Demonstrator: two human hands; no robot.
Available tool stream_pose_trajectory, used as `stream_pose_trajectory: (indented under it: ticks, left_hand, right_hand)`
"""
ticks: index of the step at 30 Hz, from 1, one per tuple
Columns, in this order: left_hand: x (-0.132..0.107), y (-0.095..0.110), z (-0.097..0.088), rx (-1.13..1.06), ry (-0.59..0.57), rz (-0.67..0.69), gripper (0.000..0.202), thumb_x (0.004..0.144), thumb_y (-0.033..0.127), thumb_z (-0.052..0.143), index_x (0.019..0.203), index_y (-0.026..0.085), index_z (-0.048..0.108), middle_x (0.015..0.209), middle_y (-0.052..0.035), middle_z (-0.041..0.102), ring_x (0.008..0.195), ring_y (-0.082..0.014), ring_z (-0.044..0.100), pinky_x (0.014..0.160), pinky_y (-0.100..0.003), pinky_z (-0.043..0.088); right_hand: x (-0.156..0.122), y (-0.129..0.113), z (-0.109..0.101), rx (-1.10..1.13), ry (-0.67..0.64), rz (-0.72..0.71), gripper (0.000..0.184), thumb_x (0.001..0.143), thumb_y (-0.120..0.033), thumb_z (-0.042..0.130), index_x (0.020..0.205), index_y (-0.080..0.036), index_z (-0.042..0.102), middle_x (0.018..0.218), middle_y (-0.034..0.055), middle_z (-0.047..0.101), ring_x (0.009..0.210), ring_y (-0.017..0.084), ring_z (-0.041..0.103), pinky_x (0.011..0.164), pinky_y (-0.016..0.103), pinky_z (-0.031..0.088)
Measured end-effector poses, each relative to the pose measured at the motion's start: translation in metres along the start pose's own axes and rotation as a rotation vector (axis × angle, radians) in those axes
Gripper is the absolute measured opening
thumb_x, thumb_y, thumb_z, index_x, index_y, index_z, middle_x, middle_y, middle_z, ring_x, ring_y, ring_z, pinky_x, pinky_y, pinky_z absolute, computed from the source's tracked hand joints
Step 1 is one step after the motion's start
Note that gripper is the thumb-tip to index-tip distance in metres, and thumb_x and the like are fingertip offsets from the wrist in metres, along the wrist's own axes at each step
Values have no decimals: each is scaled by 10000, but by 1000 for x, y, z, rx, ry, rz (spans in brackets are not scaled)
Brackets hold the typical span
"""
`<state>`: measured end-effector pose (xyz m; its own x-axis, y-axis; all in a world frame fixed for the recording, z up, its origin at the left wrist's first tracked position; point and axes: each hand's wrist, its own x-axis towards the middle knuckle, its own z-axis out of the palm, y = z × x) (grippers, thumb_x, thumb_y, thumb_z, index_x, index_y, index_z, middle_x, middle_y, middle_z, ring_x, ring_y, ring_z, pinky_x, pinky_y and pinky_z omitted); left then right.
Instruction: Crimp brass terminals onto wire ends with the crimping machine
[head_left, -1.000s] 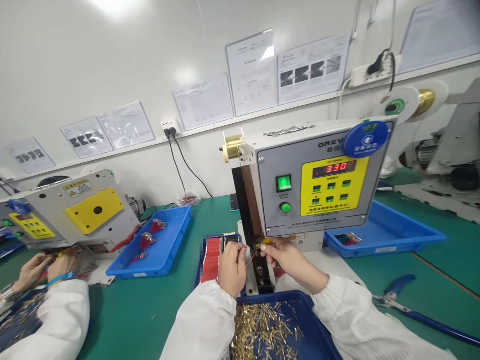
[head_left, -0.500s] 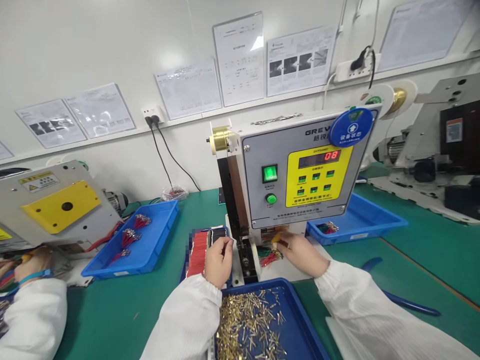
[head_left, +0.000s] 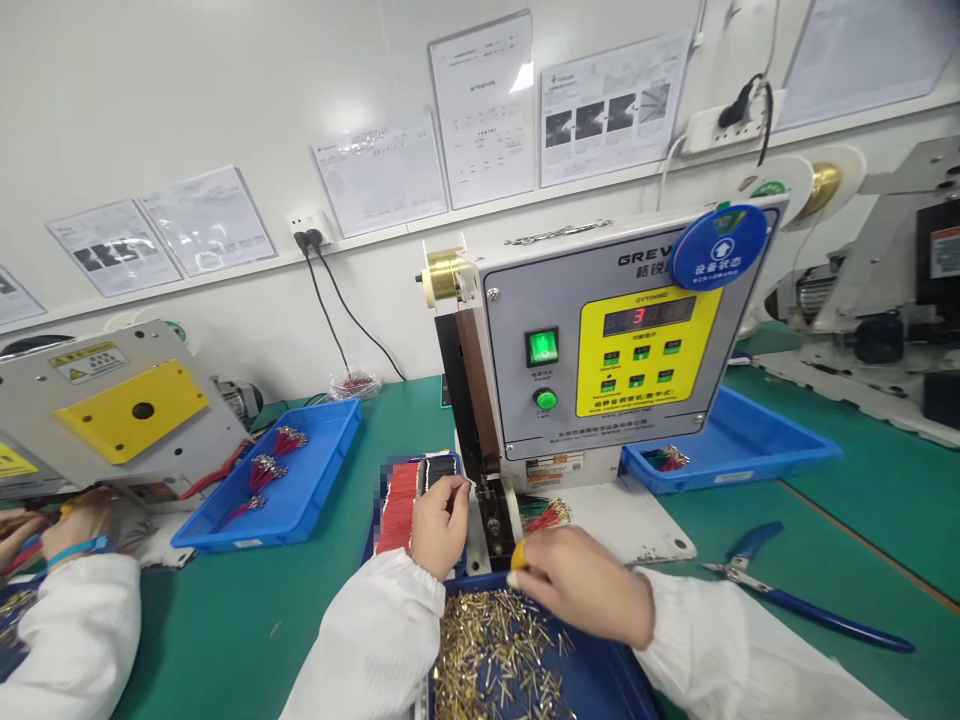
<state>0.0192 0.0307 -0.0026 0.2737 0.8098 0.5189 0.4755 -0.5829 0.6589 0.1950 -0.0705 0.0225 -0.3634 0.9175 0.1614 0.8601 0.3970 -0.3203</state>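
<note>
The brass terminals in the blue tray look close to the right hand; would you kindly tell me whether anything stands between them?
Nothing visible does. The right hand, with a yellow fingertip cover, is directly above the brass terminals in the blue tray, and no object lies between them.

Gold brass pins fill a deep blue plastic tray at bottom centre; a yellow rubber fingertip cot shows just above them; bright red wires lie left of centre; blue-handled steel pliers lie lower right on a green mat.
</note>
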Motion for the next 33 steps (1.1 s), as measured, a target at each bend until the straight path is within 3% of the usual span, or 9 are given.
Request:
stream_pose_trajectory:
  ticks: [3, 5, 10, 12, 16, 20, 26, 31, 33]
  left_hand:
    - [0, 0, 0, 1, 3, -1, 226, 908, 300, 451, 844, 179, 631, 760, -10, 663, 706, -124, 605, 653, -214, 436]
    - [1, 0, 1, 1, -3, -2, 224, 906, 298, 453, 837, 179, 630, 753, -8, 661, 700, -121, 604, 649, -211, 435]
    - [1, 1, 0, 2, -6, -11, 217, 898, 298, 462, 830, 177, 628, 741, -8, 661, 681, -123, 600, 638, -212, 433]
    - [1, 1, 0, 0, -14, -12, 221, 898, 301, 459, 828, 176, 627, 747, -13, 664, 685, -127, 602, 638, -216, 433]
    - [1, 2, -1, -1, -26, -13, 232, 899, 307, 453, 833, 175, 632, 750, -19, 665, 692, -132, 602, 647, -223, 438]
    - [1, 3, -1, -17, -35, -23, 237, 899, 311, 448, 842, 175, 634, 755, -22, 669, 695, -133, 603, 645, -225, 441]
    - [1, 2, -1, 0, -42, -17, 241, 895, 311, 446, 846, 175, 639, 763, -26, 680, 707, -141, 618, 649, -234, 457]
    - [0, 2, -1, -4, -35, -14, 241, 895, 306, 446, 844, 178, 644, 746, -19, 675, 690, -134, 612, 641, -225, 453]
    - [0, 2, -1, -4, -36, -16, 241, 896, 306, 445, 845, 180, 644, 740, -15, 669, 681, -129, 604, 638, -220, 449]
  right_hand:
    - [-4, -20, 10, -15, -93, -112, 195, 807, -347, 624, 695, -188, 638, 665, 23, 662, 619, 185, 597, 563, 273, 354]
    - [-5, -19, 11, 21, -64, -126, 187, 812, -331, 616, 688, -192, 629, 670, 16, 656, 618, 176, 588, 561, 270, 358]
    - [4, 28, -4, 97, 309, 216, 259, 885, -287, 459, 687, -190, 594, 700, 42, 627, 624, 172, 564, 588, 282, 393]
    - [8, 49, -8, 83, 385, 338, 245, 873, -305, 452, 704, -194, 590, 713, 54, 624, 633, 189, 567, 585, 294, 399]
    - [13, 69, -4, 111, 313, 430, 267, 869, -353, 475, 692, -192, 593, 772, 77, 653, 684, 207, 606, 606, 296, 412]
    - [16, 70, 3, 127, 190, 434, 125, 812, -220, 534, 763, -174, 640, 831, 80, 686, 768, 208, 631, 674, 287, 427]
    - [16, 71, 3, 127, 183, 426, 111, 815, -194, 541, 798, -163, 646, 829, 78, 685, 762, 205, 630, 674, 288, 435]
    - [9, 49, -9, 32, 288, 315, 186, 876, -248, 494, 849, -152, 651, 914, 107, 669, 852, 230, 619, 728, 322, 441]
    - [3, 31, -14, 53, 190, 209, 192, 873, -277, 517, 823, -169, 667, 828, 77, 674, 776, 211, 621, 692, 308, 439]
